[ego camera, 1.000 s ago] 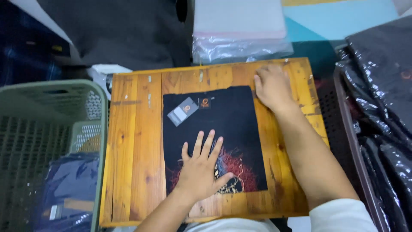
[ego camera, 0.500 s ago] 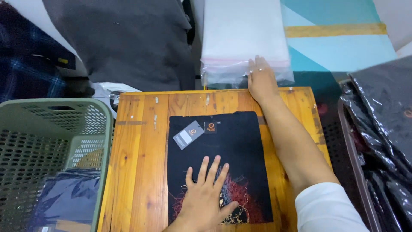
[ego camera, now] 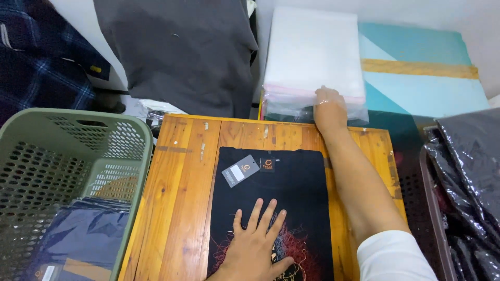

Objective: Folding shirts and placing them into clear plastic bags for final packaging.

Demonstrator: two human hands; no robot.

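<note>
Since the earlier frames, the right hand (ego camera: pixel 329 106) had travelled off the folded black shirt (ego camera: pixel 273 208) and up to the stack of clear plastic bags (ego camera: pixel 312 57) beyond the far edge of the counter (ego camera: pixel 182 198). The left hand (ego camera: pixel 255 247) had remained flat on the shirt throughout.

Position of the work item: the folded black shirt lay centred on the wooden counter, collar end away from the person, with a grey hang tag (ego camera: pixel 239 170) near the neckline and a red printed design under the left hand.

Hand states:
- Left hand: open, fingers spread, palm pressing the lower part of the shirt. It gripped nothing.
- Right hand: its fingers lay at the near edge of the bag stack and showed through a film of clear plastic. Whether they had closed on a single bag could not be determined.

Surroundings: a green perforated basket (ego camera: pixel 73 171) stood to the left of the counter and contained bagged garments. A crate of dark bagged garments (ego camera: pixel 469 182) stood to the right.

Step in hand, as judged: selection of one bag from the stack while the shirt was held in its fold.

Requirement for the next move, as judged: separation of one bag from those beneath it, with continued downward pressure on the shirt.
</note>
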